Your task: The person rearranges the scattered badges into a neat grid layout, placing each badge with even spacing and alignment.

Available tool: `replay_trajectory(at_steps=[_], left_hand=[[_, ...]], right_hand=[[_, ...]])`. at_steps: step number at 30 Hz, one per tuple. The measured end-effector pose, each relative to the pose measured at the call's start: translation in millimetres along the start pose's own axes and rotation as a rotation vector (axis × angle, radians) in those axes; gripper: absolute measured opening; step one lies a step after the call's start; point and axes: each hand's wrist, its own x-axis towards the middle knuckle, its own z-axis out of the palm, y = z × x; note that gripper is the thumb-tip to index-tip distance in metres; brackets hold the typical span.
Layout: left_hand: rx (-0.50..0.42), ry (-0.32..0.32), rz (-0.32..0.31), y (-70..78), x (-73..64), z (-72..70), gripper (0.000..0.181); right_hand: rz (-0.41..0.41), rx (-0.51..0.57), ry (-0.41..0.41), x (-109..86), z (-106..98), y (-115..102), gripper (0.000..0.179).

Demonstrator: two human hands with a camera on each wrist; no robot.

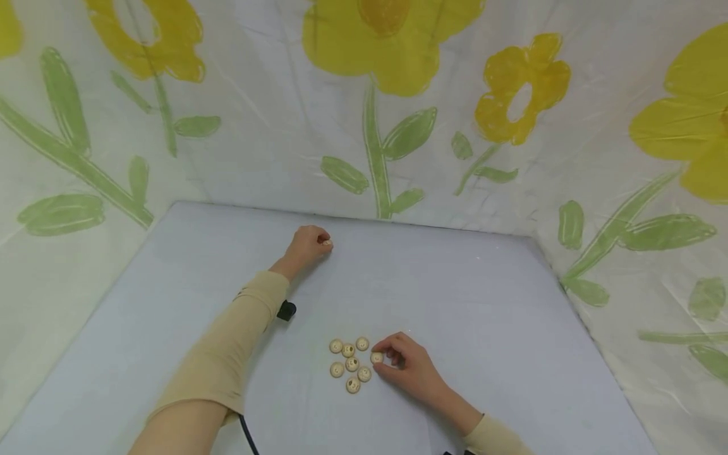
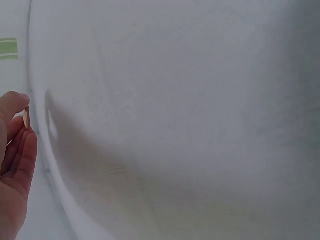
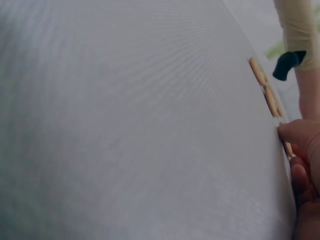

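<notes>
Several small round wooden discs (image 1: 352, 364) with faces drawn on them lie in a loose cluster on the table, in the head view. At the cluster's right edge my right hand (image 1: 412, 370) pinches one disc (image 1: 377, 357) between thumb and fingers, low at the tabletop. Farther off, near the table's back edge, my left hand (image 1: 309, 245) is stretched out and pinches another wooden disc (image 1: 327, 242). The left wrist view shows that disc (image 2: 26, 118) edge-on between thumb and fingertips. In the right wrist view the fingers partly hide the right hand's disc.
The pale table (image 1: 443, 297) meets a white curtain (image 1: 256, 126) painted with yellow flowers at its back and sides. A black wrist device (image 1: 287, 310) sticks out beside the left sleeve, and a dark cable (image 1: 248, 435) hangs below that arm.
</notes>
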Motion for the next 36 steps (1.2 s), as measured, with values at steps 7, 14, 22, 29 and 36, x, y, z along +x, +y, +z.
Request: replay_trajectory(at_steps=[7,14,22,29,36], left_hand=[[0.04,0.028,0.022,-4.5,3.7,4.6,0.021],[0.054,0.03,-0.007,-7.8,5.4,6.6,0.02],[0.058,0.031,-0.005,-11.4,6.8,9.5,0.017],[0.075,0.051,0.015,-13.7,6.2,12.0,0.017],[0.078,0.051,0.04,-13.5,2.6,12.3,0.024]], right_hand=[[0.009,0.012,-0.014,-2.1,0.7,6.0,0.026],[0.003,0.0,-0.015,-1.7,0.9,6.4,0.025],[0.018,-0.012,-0.019,-1.6,0.1,5.7,0.026],[0.016,-0.005,-0.02,-1.0,0.0,4.9,0.027],[0.053,-0.015,-0.025,-1.2,-0.8,3.6,0.026]])
